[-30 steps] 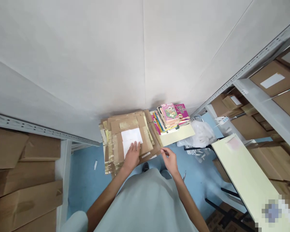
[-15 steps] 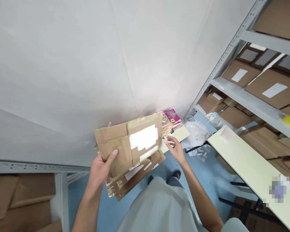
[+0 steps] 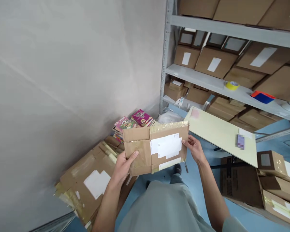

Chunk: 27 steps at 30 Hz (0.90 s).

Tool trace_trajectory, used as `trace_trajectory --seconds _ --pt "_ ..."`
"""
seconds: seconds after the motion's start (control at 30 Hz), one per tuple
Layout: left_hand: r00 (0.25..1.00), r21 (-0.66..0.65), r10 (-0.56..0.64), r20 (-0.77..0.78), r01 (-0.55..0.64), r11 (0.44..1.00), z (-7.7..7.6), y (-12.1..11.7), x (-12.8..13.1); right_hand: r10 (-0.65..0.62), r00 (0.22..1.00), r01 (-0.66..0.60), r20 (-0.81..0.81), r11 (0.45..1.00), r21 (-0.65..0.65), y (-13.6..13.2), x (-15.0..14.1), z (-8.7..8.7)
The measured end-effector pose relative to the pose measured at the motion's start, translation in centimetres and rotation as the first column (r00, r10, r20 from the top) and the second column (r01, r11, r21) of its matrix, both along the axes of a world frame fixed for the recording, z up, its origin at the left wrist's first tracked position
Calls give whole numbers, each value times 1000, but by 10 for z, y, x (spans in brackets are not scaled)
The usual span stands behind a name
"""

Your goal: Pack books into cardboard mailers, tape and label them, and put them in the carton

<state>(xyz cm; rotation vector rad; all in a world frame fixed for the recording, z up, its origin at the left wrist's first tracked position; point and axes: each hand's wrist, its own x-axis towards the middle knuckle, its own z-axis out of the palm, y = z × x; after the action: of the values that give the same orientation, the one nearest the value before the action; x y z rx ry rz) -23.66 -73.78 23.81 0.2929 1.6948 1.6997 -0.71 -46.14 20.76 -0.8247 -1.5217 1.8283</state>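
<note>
Floor (image 3: 193, 182) shows open below cardboard (image 3: 145, 158), left hand (image 3: 123, 163) and right hand (image 3: 195, 149) gripping opposite edges.

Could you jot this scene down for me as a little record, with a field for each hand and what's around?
Left hand: grips the left part of a flattened cardboard piece, thumb on its face
Right hand: holds its right edge
On the piece: white labels, shiny tape along the top edge
Lower left: more flattened cardboard
Beyond the piece: colorful books near the wall
Right: pale tabletop
Shelf: cartons, yellow roll
</note>
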Motion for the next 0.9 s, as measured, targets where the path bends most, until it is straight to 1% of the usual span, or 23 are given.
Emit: trace_trajectory --seconds 0.13,0.27,0.33,0.43,0.53,0.63,0.73,0.8,0.9 --pt "998 22 -46 -30 47 999 -2 76 29 -114 992 112 -47 993 -46 43 46 -8" --pt "990 21 -137 -25 137 990 -10 160 62 -188 982 186 -21 979 -81 91 97 -16" --pt "979 -12 -198 -38 198 980 -16 205 78 -248 969 248 13 965 -80 115 125 -23" --pt "957 -63 -282 -64 278 959 -30 272 104 -352 933 356 79 933 -48 148 170 -34" --pt "932 -110 -352 -82 343 933 -46 330 136 -425 897 430 120 902 -25 175 215 -45" --pt "895 -154 -438 -87 422 893 -59 375 166 -458 875 464 156 886 -6 199 255 -58" --pt "841 -178 -532 -95 511 841 -71 410 188 -501 837 503 219 863 50 217 285 -73" --pt "804 -196 -583 -118 556 808 -80 431 197 -522 811 516 265 851 96 226 298 -84" --pt "754 -240 -635 -167 594 768 -93 461 200 -518 795 498 318 855 147 237 309 -96"
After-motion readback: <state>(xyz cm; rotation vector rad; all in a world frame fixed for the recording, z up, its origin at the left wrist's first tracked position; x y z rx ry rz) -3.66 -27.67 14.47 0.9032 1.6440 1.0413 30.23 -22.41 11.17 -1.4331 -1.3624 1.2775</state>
